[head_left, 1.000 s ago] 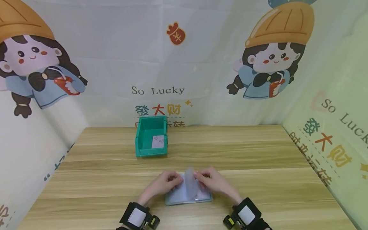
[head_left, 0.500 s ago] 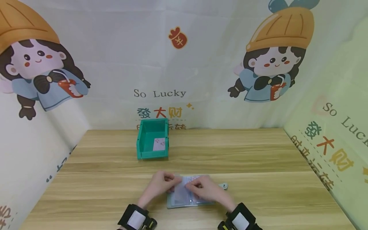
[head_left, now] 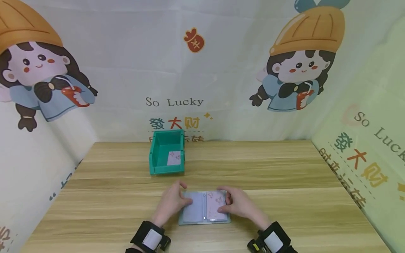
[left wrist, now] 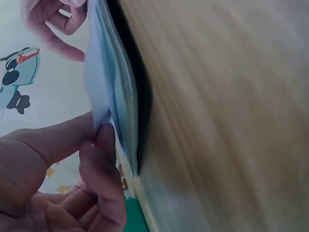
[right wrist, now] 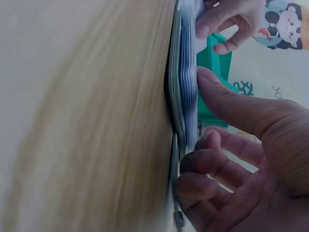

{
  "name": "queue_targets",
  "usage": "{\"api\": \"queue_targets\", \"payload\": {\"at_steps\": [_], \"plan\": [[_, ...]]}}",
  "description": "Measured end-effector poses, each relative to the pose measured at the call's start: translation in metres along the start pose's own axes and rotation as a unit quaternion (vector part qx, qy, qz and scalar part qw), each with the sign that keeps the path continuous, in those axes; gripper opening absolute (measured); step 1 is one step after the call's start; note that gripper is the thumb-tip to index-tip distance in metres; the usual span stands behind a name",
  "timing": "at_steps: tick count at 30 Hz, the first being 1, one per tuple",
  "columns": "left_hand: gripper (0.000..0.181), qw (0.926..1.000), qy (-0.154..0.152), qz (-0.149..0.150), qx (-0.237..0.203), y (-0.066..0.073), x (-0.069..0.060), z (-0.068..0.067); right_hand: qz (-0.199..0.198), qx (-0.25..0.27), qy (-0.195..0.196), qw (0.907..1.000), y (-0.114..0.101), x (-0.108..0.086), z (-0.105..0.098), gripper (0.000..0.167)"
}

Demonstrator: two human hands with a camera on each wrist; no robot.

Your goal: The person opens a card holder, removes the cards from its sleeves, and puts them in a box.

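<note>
A small card binder (head_left: 204,219) lies spread on the table, with a ring spine down its middle. Its left page is pale and translucent; on the right, a pinkish patterned card (head_left: 214,210) sits in a sleeve. My left hand (head_left: 172,203) is at the binder's left edge, where the left wrist view has thumb and forefinger pinching a page (left wrist: 99,77). On the opposite edge, my right hand (head_left: 238,203) rests its thumb on the card page, with its fingers bent against the side of the page stack (right wrist: 189,87).
Behind the binder, a green bin (head_left: 166,168) stands near the back of the wooden table (head_left: 269,165). One patterned card (head_left: 174,158) lies inside it. A printed cloth (head_left: 227,88) hangs along the table's back edge. In the right wrist view, a strap (right wrist: 176,193) sticks out beside the binder.
A translucent page, raised between the hands a second ago, has come down on the left side. My right hand has moved back to the right edge, uncovering the card on the right page.
</note>
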State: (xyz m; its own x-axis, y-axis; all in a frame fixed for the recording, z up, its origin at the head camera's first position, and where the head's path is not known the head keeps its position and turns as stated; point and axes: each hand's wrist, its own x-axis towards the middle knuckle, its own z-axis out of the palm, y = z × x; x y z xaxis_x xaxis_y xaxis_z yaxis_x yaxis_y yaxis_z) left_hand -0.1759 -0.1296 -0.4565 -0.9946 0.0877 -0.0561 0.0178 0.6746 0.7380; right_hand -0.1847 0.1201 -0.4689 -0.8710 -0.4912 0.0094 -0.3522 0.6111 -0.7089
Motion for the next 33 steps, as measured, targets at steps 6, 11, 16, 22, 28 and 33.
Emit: {"api": "queue_targets", "payload": {"at_steps": [6, 11, 16, 22, 28, 33], "plan": [[0.012, 0.9943, -0.001, 0.077, 0.074, 0.01, 0.0, 0.012, 0.025, 0.026, -0.02, 0.9991, 0.005, 0.001, -0.004, 0.07], [0.009, 0.9932, -0.052, 0.094, 0.045, 0.022, 0.0, 0.022, 0.03, 0.037, -0.021, 0.9987, 0.005, 0.002, -0.003, 0.073], [0.017, 0.9951, -0.076, 0.062, 0.014, 0.022, 0.005, 0.028, 0.045, 0.035, -0.023, 0.9981, 0.006, 0.003, -0.002, 0.074], [0.02, 0.9941, -0.102, 0.017, -0.032, 0.019, 0.009, 0.028, 0.049, 0.03, -0.025, 0.9981, 0.006, 0.004, -0.001, 0.071], [0.023, 0.9924, -0.113, 0.021, -0.044, 0.018, 0.011, 0.026, 0.039, 0.028, -0.02, 0.9986, 0.005, 0.004, 0.0, 0.069], [0.023, 0.9913, -0.121, 0.019, -0.05, 0.017, 0.012, 0.026, 0.037, 0.032, -0.02, 0.9986, 0.005, 0.003, 0.0, 0.07]]}}
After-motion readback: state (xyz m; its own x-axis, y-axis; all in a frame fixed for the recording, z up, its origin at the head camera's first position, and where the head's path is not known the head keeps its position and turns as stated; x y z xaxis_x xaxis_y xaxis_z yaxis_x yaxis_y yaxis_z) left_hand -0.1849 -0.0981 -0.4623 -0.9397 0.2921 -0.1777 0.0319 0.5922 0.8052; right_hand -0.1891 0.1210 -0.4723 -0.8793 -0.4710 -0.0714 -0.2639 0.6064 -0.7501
